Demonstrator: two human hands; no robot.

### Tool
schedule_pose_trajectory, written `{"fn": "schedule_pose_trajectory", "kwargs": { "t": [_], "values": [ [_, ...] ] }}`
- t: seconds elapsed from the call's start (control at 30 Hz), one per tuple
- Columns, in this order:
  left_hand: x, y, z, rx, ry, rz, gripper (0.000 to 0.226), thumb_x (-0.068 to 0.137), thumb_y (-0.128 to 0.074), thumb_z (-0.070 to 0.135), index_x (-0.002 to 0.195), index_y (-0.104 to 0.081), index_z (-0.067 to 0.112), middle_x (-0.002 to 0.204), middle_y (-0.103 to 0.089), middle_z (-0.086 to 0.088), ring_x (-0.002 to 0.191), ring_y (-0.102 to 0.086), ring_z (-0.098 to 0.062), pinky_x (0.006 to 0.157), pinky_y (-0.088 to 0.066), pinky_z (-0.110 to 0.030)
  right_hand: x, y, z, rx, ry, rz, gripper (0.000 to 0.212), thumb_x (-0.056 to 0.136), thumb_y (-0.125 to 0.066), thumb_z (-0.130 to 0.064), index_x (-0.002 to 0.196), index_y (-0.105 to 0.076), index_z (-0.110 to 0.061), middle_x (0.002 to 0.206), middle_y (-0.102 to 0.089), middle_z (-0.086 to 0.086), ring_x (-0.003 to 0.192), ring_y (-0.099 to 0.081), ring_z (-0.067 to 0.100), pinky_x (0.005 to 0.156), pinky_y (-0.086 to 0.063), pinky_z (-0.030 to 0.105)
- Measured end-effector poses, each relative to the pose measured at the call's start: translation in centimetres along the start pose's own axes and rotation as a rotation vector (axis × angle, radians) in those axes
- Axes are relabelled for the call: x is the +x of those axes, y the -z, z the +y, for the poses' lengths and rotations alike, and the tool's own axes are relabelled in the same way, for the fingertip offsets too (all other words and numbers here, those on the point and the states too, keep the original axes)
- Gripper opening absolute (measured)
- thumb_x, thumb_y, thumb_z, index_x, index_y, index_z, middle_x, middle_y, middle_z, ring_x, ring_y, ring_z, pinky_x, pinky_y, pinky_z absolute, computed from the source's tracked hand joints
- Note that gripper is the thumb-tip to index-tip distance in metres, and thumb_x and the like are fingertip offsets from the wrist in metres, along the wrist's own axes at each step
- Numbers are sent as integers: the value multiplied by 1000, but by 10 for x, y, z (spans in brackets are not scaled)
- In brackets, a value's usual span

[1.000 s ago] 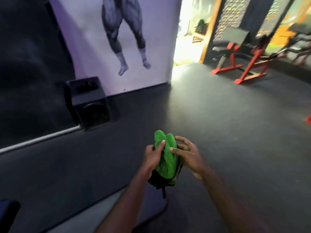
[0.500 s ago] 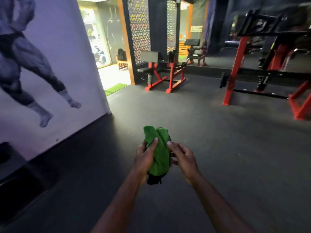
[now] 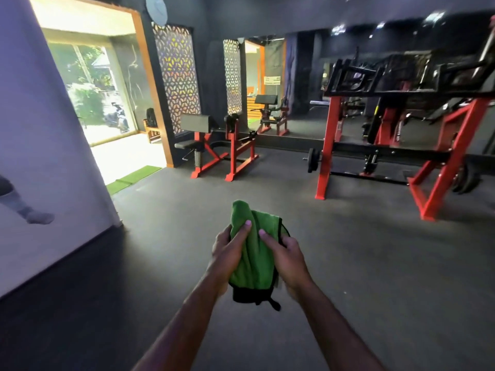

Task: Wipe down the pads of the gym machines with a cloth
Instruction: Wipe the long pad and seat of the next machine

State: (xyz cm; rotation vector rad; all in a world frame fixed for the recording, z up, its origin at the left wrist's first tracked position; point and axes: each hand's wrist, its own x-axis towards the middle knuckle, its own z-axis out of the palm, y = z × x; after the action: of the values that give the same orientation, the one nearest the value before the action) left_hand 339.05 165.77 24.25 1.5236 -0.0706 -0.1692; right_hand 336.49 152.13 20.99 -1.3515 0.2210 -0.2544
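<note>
Both hands are up front at waist height with the green cloth (image 3: 253, 253) bunched between them: the left hand (image 3: 227, 254) grips its left side, thumb laid across the top, and the right hand (image 3: 288, 257) curls round the right edge, thumb pressed into the fabric. Across the dark floor (image 3: 348, 263), well apart from the cloth, stands a red-framed bench (image 3: 214, 148) with black pads, and a bigger red machine (image 3: 401, 129) sits off to the right.

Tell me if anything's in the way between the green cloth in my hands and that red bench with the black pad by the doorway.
Nothing visible. The green cloth is held by the left hand and right hand, and only bare dark floor lies between it and the black pad on the red bench.
</note>
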Motion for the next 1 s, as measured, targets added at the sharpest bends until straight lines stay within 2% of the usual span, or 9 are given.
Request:
{"fn": "schedule_pose_trajectory", "kwargs": {
  "t": [0.13, 0.23, 0.33, 0.47, 0.57, 0.63, 0.77, 0.9, 1.0],
  "values": [
    [66, -43, 1, 65, -30, -33, 35, 91, -69, 52, 107, -76, 21, 90, -80, 3, 84, -77, -14, 76, -63, -36, 55, 30, -5, 2, 15, 103, 22, 97, -71, -32, 108, -78, -14, 99, -81, 3, 94, -78, 22, 91, -61, 48],
    [118, -74, -11, 52, -26, -35, 38, 89, -67, 59, 104, -74, 24, 88, -79, 7, 79, -76, -9, 64, -60, -27, 97, 54, 0, -20, 22, 164, 22, 99, -69, -32, 110, -77, -15, 101, -80, 2, 96, -77, 22, 89, -62, 47],
    [186, -104, -21, -33, 17, -20, 41, 87, -68, 61, 104, -73, 25, 90, -79, 5, 77, -75, -8, 62, -57, -26, 162, 75, 4, -105, 39, 206, 22, 99, -69, -35, 106, -75, -15, 99, -80, 3, 94, -76, 24, 85, -63, 49],
    [286, -128, -32, -152, 133, -31, 61, 72, -80, 67, 107, -75, 18, 96, -79, -4, 86, -77, -21, 75, -63, -39, 276, 76, 2, -219, 42, 233, 25, 96, -72, -36, 98, -74, -12, 90, -79, 4, 87, -76, 26, 80, -63, 50],
    [361, -136, -32, -109, 128, -7, 57, 62, -91, 61, 100, -78, 21, 90, -80, 0, 84, -77, -19, 79, -64, -43, 356, 65, -5, -256, 32, 176, 22, 97, -71, -40, 98, -75, -18, 89, -79, -1, 84, -77, 18, 78, -64, 43],
    [416, -137, -25, -96, 101, -16, 51, 65, -92, 54, 101, -78, 21, 91, -80, 0, 86, -77, -19, 81, -64, -44, 410, 62, -11, -276, 35, 160, 18, 98, -70, -37, 97, -74, -20, 89, -80, -2, 84, -77, 16, 77, -64, 40],
    [522, -142, -2, -173, 58, -107, 47, 74, -87, 42, 112, -76, 16, 103, -79, -4, 96, -76, -21, 88, -61, -43, 524, 66, -20, -246, 77, 156, 14, 98, -70, -33, 101, -73, -20, 94, -80, 1, 88, -77, 20, 82, -64, 47],
    [611, -154, 0, -309, 215, -248, 49, 90, -74, 42, 123, -72, 7, 120, -73, -17, 113, -70, -35, 103, -53, -54, 612, 72, -20, -233, 109, 172, 18, 100, -68, -38, 106, -73, -22, 100, -79, -2, 93, -77, 19, 85, -63, 48],
    [693, -173, -6, -339, 275, -297, 52, 91, -70, 46, 126, -71, 7, 126, -70, -20, 119, -67, -38, 109, -47, -57, 694, 82, -13, -284, 114, 163, 19, 100, -66, -39, 103, -73, -21, 98, -79, -2, 91, -76, 18, 84, -63, 48]
  ]
}}
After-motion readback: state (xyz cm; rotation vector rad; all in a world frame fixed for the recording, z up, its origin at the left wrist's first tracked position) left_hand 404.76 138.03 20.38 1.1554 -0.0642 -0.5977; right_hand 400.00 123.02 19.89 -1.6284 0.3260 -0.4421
